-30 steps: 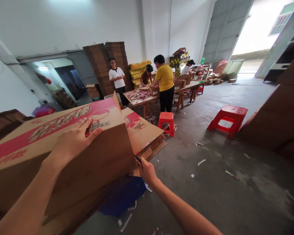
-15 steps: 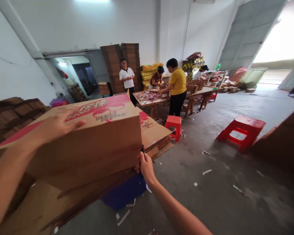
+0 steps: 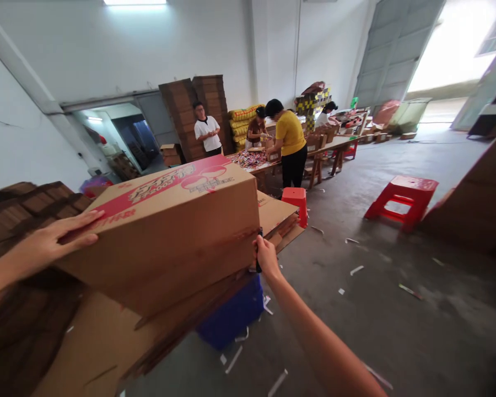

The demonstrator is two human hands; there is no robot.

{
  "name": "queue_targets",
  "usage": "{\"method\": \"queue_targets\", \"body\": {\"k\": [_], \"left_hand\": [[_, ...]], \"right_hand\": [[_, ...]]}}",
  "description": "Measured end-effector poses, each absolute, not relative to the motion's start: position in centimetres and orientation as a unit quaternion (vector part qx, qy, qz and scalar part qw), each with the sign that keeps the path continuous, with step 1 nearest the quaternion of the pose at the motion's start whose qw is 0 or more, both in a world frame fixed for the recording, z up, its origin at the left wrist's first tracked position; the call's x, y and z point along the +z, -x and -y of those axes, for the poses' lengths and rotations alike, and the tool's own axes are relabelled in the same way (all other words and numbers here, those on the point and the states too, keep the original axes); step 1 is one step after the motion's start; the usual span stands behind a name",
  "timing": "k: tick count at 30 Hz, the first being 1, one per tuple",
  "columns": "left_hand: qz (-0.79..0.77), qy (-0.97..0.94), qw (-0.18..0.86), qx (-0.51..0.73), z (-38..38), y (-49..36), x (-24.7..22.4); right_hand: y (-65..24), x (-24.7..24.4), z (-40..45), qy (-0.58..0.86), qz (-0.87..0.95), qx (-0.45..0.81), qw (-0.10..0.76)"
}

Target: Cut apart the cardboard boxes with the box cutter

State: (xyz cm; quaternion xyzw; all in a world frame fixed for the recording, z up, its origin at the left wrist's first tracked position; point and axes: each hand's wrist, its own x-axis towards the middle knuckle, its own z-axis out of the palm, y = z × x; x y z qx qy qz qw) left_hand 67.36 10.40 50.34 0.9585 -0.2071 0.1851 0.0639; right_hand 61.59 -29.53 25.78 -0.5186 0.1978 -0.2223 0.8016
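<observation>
A large cardboard box (image 3: 190, 242) with a red printed band on top rests on flat cardboard sheets (image 3: 107, 331). My left hand (image 3: 68, 236) lies at the box's left top edge, thumb apart from the stretched fingers. At the box's right corner, my right hand (image 3: 268, 255) is closed round a small black tool (image 3: 258, 252), whose tip shows above the fist. More printed cardboard (image 3: 279, 215) lies just behind that corner.
A blue crate (image 3: 235, 314) stands under the sheets. Red stools (image 3: 409, 190) and paper scraps are on the floor to the right. Brown stacks (image 3: 20, 215) stand at left. People work at a long table (image 3: 334, 144) behind; one person (image 3: 207, 132) stands facing this way.
The view has shifted, and the box sits further right in it. My left hand has moved from over the box top to its left edge. My right hand still grips the tool at the corner.
</observation>
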Motion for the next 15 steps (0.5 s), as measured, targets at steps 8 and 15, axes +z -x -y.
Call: {"method": "queue_targets", "body": {"k": [8,15], "left_hand": [[0.303,-0.921,0.043,0.243,-21.3,-68.8,48.7],[0.299,-0.918,0.056,0.254,-25.3,-67.6,48.5]], "right_hand": [[-63.0,25.8,13.1,0.536,-0.249,-0.290,0.753],[-63.0,25.6,2.3,0.581,-0.286,-0.313,0.695]]}}
